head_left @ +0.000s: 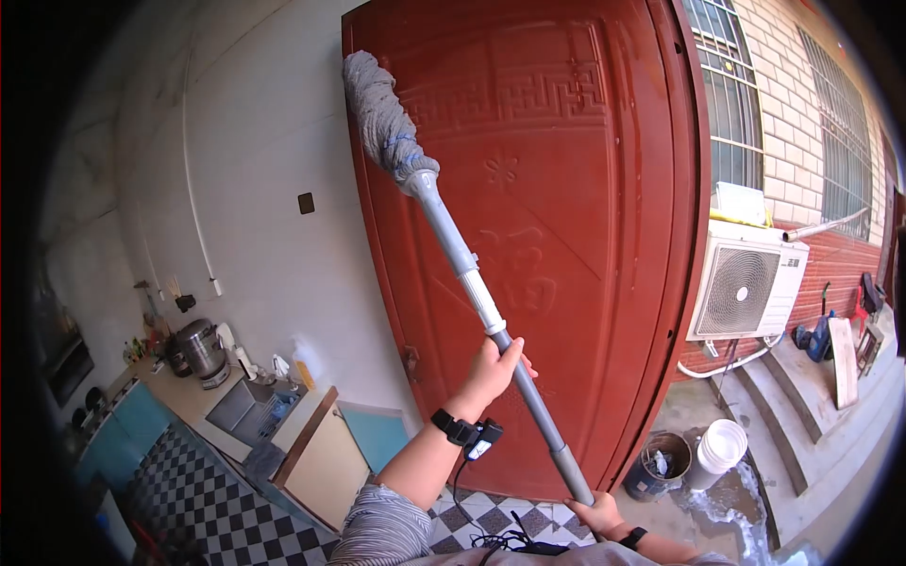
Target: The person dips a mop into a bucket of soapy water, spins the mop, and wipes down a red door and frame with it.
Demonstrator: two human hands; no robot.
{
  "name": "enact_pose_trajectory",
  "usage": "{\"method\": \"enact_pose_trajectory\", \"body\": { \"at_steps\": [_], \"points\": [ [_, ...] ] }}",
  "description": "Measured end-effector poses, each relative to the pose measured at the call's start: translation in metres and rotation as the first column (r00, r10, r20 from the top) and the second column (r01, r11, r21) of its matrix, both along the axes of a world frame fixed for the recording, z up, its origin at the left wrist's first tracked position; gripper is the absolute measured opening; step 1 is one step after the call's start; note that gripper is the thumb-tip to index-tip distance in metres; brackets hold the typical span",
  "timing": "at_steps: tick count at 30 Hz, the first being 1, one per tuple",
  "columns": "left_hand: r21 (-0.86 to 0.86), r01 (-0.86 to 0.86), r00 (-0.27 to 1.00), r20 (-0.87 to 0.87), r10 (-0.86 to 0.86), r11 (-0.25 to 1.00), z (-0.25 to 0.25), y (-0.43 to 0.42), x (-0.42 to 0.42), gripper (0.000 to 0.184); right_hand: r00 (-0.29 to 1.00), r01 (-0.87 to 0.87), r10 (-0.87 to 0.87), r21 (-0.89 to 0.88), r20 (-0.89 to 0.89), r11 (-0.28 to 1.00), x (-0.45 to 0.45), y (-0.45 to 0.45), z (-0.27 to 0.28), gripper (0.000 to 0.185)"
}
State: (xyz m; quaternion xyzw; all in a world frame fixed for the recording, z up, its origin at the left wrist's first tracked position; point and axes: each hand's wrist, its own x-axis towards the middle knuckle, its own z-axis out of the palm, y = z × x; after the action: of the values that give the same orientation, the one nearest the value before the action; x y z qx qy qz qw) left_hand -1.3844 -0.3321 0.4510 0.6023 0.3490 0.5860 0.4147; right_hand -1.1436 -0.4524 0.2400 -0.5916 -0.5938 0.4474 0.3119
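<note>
A grey twist mop (pixel 444 226) is raised at a slant, its bunched strip head (pixel 382 118) up against the top left part of a red door (pixel 585 236). My left hand (pixel 498 370) is wrapped round the middle of the handle, just below its white section. Lower down, near the handle's bottom end, my right hand (pixel 599 514) grips the grey grip part. Wet streaks and drops show on the door's right side. I wear a black strap with a small device on my left wrist and a black band on my right.
To the left stand a counter with a sink (pixel 241 410), a metal pot (pixel 201 349) and bottles. Right of the door are a dark bucket (pixel 658 486), a white bucket (pixel 719 448), wet ground, steps (pixel 783 424) and an air conditioner unit (pixel 750 283). Black cables lie near my body.
</note>
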Motion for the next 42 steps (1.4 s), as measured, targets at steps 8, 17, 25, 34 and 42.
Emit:
{"method": "enact_pose_trajectory", "body": {
  "at_steps": [8, 17, 25, 34, 42],
  "points": [
    [0.026, 0.14, 0.985, -0.108, -0.136, 0.99, -0.022, -0.017, 0.067, 0.017, 0.993, 0.063, -0.07, -0.081, -0.096, 0.995, 0.047, -0.032, -0.037, 0.033],
    [-0.007, 0.402, 0.902, -0.169, -0.397, 0.916, -0.045, -0.042, 0.187, 0.02, 0.954, 0.247, -0.263, -0.123, -0.146, 0.961, 0.122, -0.081, -0.122, 0.032],
    [0.019, 0.599, 0.764, -0.312, -0.565, 0.8, -0.05, -0.045, 0.247, 0.019, 0.918, 0.391, -0.396, -0.143, -0.011, 0.909, 0.135, -0.119, -0.138, 0.032],
    [-0.006, 0.62, 0.761, -0.239, -0.603, 0.785, -0.038, -0.039, 0.2, 0.021, 0.891, 0.452, -0.445, -0.092, 0.091, 0.887, 0.102, -0.097, -0.119, 0.033],
    [0.206, 0.225, 0.967, 0.069, -0.244, 0.952, 0.019, 0.015, 0.088, 0.016, 0.981, 0.195, -0.195, 0.026, 0.001, 0.981, 0.029, -0.001, -0.016, 0.042]
  ]
}}
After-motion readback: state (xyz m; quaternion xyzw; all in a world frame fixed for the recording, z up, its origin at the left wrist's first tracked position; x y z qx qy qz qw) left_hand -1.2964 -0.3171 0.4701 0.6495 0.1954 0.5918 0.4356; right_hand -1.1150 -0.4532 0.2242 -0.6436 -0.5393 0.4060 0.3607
